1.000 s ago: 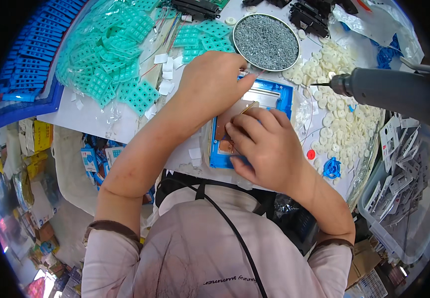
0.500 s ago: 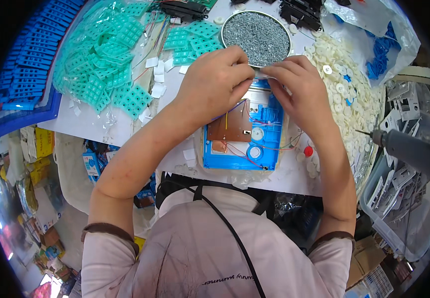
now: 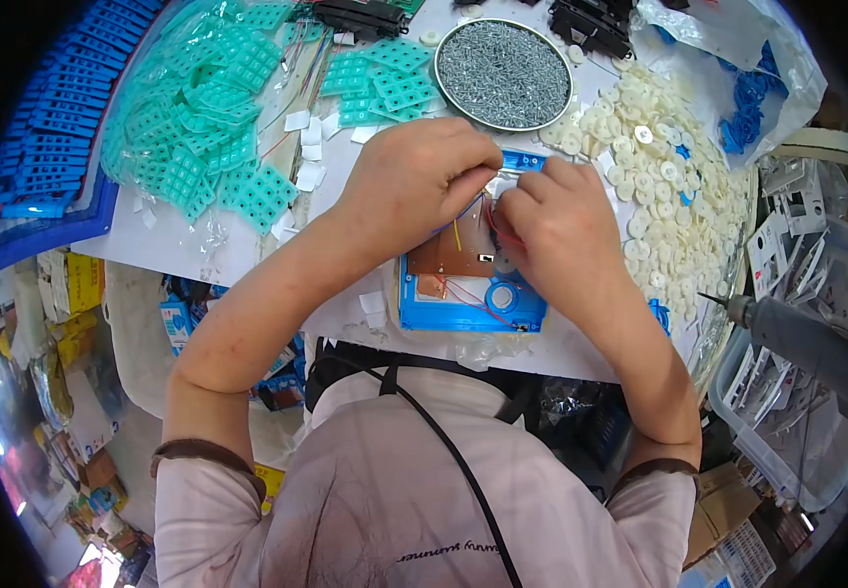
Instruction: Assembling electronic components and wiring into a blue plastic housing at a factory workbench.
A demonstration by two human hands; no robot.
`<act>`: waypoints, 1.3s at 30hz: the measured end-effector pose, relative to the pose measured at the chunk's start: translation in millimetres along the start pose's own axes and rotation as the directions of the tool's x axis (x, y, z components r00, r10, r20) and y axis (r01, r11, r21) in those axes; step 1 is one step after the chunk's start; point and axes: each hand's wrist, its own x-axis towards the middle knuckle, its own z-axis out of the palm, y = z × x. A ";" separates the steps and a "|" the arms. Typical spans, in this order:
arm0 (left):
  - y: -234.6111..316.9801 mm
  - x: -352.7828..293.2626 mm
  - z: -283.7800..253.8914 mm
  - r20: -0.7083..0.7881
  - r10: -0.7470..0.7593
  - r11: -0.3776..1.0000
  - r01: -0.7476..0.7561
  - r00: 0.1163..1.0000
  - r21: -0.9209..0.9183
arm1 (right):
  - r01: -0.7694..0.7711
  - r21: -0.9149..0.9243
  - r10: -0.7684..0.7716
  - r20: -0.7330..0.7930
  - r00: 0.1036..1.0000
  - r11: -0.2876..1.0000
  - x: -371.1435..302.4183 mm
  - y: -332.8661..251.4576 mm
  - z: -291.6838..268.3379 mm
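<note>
Mid-frame, over the blue case (image 3: 434,315), my left hand (image 3: 424,174) has thumb and fingers pressed together; my right hand (image 3: 563,227) curls (its grip I cannot tell).

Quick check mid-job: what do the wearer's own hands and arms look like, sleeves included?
The left hand and right hand show no gloves, and the forearms and wrists look bare. The short left sleeve and right sleeve are pale, slightly pinkish, with dark brown trim at the edges. No cable runs along either arm.

Wht tbl (image 3: 581,345) holds blue casing (image 3: 444,316), dish (image 3: 503,128), discs (image 3: 654,181) & keypads (image 3: 259,199).
</note>
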 end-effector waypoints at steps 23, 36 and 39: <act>56.0 67.1 1.4 0.864 0.016 0.883 -0.413 0.503 0.224 | -0.198 0.205 0.230 -0.144 0.963 0.958 -41.1 -20.7 1.4; 55.3 104.8 12.8 0.824 -0.261 0.835 -0.311 0.503 0.455 | -0.118 0.044 0.120 -0.060 0.991 0.992 -19.6 -19.7 -9.7; 49.4 100.8 10.2 0.818 -0.240 0.863 -0.272 0.523 0.427 | -0.136 0.020 0.136 -0.007 0.991 0.991 -16.0 -16.1 -13.4</act>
